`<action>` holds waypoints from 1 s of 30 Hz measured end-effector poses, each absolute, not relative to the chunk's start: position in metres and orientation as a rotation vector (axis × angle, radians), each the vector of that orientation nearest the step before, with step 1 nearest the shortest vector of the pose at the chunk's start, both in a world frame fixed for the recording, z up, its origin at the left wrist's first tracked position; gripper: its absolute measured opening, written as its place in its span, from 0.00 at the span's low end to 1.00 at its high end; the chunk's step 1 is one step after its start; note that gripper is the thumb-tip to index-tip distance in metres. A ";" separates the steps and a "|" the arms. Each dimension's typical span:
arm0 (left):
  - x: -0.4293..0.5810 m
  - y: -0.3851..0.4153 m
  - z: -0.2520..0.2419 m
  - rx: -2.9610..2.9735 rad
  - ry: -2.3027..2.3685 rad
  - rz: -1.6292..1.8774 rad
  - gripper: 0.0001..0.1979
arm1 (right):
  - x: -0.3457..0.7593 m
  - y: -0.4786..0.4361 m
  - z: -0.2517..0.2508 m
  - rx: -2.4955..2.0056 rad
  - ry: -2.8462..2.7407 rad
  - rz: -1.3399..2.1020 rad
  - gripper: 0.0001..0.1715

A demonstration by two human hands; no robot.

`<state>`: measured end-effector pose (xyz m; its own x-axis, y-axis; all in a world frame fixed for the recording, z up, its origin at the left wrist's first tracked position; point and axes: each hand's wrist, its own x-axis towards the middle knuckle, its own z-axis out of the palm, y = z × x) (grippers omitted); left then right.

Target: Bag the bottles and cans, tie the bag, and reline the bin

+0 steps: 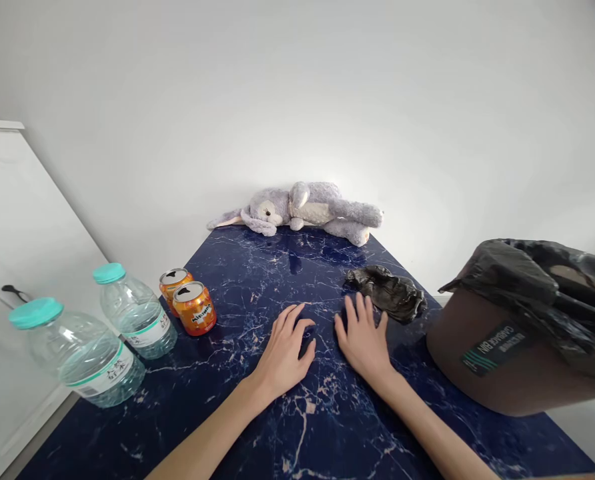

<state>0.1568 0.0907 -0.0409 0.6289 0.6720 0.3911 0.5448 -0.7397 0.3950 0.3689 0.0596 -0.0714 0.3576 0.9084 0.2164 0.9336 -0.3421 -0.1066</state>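
Observation:
My left hand (286, 348) rests on the dark blue marbled tabletop (297, 427), fingers apart and slightly curled, with nothing in it. Flat on the same surface lies my right hand (363, 339), its fingers spread and holding nothing. Just beyond the right fingertips is a crumpled black plastic bag (390, 292). Two orange Mirinda cans, a front can (196, 310) and a rear can (173, 280), stand left of my left hand with their tops opened. Further left are two clear water bottles with turquoise caps, the nearer bottle (97, 363) and the farther bottle (140, 317), each partly filled.
A brown garbage bin (477, 333) lined with a black bag (497, 267) stands at the table's right side. Along the far edge a grey plush rabbit (312, 207) lies on its side against the wall (297, 87). A white cabinet (22, 220) is at the left.

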 end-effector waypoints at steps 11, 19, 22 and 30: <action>0.142 0.104 -0.041 2.611 1.042 0.756 0.15 | 0.355 0.028 -0.063 -2.245 -1.813 0.026 0.40; 0.115 0.079 -0.037 2.685 1.013 0.591 0.23 | 0.362 0.009 -0.060 -2.127 -1.860 0.112 0.40; 0.093 0.068 -0.034 2.713 1.004 0.509 0.25 | 0.373 -0.020 -0.063 -2.056 -1.911 0.121 0.41; 0.042 0.040 -0.036 2.761 1.136 0.531 0.26 | 0.426 -0.132 -0.074 -1.702 -1.664 0.223 0.31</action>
<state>0.0419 0.0397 -0.0358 0.6590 0.6992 0.2771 0.6610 -0.7142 0.2303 0.4261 -0.1319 -0.0738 0.1467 0.9213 0.3601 0.7943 0.1072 -0.5980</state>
